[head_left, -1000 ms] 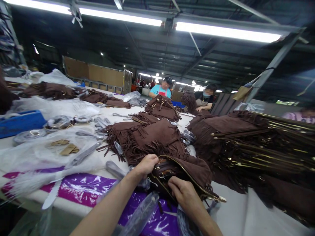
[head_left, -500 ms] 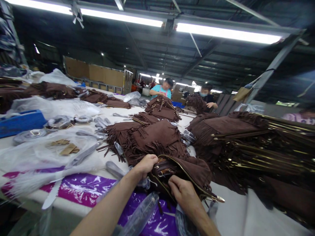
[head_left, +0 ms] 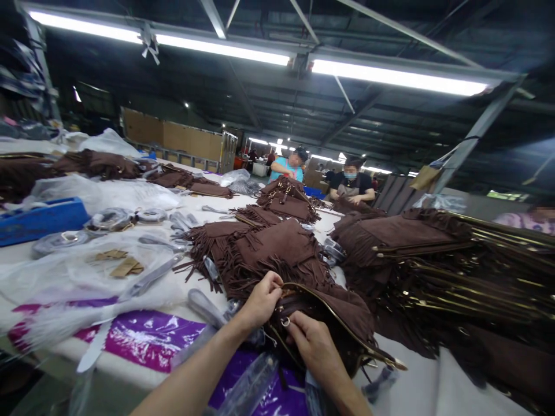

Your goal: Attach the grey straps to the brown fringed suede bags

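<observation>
Bag [head_left: 353,306] pinched open by left hand [head_left: 263,300], right hand [head_left: 314,342] seemingly gripping ring [head_left: 285,322] at fingertips. Inside work likely wants steadiness next.

Bag [head_left: 349,306] on table [head_left: 407,393], bag stack [head_left: 433,277] right, plastic sheeting [head_left: 108,193] left

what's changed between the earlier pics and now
The right hand shifted left in the mouth of the open bag, up to a metal ring. Farther back, the brown piece before a dark-clothed co-worker came down lower. The left hand stayed on the bag's edge.
</observation>
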{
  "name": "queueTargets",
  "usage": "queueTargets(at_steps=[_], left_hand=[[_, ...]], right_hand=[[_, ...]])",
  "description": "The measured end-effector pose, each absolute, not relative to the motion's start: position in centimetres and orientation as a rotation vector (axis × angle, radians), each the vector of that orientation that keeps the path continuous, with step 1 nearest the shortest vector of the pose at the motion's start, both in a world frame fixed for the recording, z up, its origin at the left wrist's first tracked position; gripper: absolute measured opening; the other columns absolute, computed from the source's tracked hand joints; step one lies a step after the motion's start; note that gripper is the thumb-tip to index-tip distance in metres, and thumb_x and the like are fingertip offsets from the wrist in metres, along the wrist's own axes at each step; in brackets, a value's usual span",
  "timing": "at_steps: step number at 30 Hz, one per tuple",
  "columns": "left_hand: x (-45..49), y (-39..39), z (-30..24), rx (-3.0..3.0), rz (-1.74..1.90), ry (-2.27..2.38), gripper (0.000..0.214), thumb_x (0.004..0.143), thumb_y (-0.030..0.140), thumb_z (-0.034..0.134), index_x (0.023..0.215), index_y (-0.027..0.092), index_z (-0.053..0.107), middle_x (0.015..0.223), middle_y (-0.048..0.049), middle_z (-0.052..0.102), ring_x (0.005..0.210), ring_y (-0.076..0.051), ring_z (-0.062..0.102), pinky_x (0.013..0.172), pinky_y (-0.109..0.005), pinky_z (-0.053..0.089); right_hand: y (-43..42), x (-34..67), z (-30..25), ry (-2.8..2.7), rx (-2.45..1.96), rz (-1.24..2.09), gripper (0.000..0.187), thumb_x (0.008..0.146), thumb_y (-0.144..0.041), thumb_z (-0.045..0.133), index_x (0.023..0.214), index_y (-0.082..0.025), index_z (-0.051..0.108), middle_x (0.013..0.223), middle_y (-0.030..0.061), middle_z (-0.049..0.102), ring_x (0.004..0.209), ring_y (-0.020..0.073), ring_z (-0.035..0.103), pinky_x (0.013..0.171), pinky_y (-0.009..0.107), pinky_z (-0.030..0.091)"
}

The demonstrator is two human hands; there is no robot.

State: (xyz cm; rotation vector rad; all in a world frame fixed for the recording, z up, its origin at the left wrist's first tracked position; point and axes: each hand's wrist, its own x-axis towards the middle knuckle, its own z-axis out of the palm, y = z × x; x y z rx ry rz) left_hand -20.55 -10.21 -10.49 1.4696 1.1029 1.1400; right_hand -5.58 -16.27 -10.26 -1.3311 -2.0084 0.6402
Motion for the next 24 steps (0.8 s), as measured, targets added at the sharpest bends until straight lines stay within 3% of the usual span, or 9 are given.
queueTargets(at_steps=[5,8,13,18,24], left_hand=[[-22.8,-13.6,-7.9,2.207,1.274,1.181,0.013,0.079,0.007,0.050,0.079,0.020,0.053,0.103,-0.0048,0.053,0.098,-0.019,0.050,0.089,-0.032,0.043],[-24.0,-16.0,-7.1,2.571,1.071,1.140,0.017,0.090,0.011,0.043,0.083,0.020,0.056,0.098,-0.0055,0.055,0.091,-0.018,0.052,0.081,-0.029,0.046],[-23.7,-17.1,-7.9,2.886,0.760,1.246,0.012,0.091,0.013,0.048,0.094,0.018,0.059,0.101,-0.0062,0.058,0.090,-0.021,0.052,0.076,-0.031,0.048],[-22.3,-15.1,-9.0,3.047,0.634,1.310,0.015,0.092,0.020,0.055,0.080,0.015,0.061,0.089,-0.0070,0.060,0.083,-0.022,0.052,0.070,-0.032,0.047],[-23.0,-13.8,-9.2,2.964,0.629,1.268,0.018,0.091,0.017,0.054,0.074,0.016,0.061,0.083,-0.0054,0.061,0.081,-0.020,0.052,0.067,-0.029,0.044]], right_hand=[[-16.6,-5.4,-10.2,-2.047,-1.356,0.643,0.032,0.093,-0.033,0.044,0.067,-0.020,0.057,0.060,-0.0012,0.060,0.059,0.0161,0.054,0.055,0.025,0.036],[-16.6,-5.4,-10.4,-2.040,-1.394,0.654,0.028,0.090,-0.029,0.045,0.071,-0.020,0.062,0.068,0.0022,0.066,0.065,0.0195,0.060,0.061,0.027,0.042],[-16.5,-5.5,-10.8,-2.043,-1.374,0.661,0.026,0.089,-0.030,0.042,0.074,-0.020,0.061,0.072,0.0036,0.067,0.069,0.0207,0.060,0.065,0.029,0.043],[-16.2,-5.5,-10.7,-2.082,-1.333,0.613,0.027,0.090,-0.030,0.043,0.067,-0.021,0.054,0.061,-0.0012,0.055,0.059,0.0165,0.050,0.057,0.027,0.034],[-16.5,-5.2,-10.0,-2.098,-1.295,0.513,0.024,0.092,-0.026,0.043,0.075,-0.021,0.059,0.067,0.0011,0.060,0.064,0.0185,0.056,0.063,0.028,0.038]])
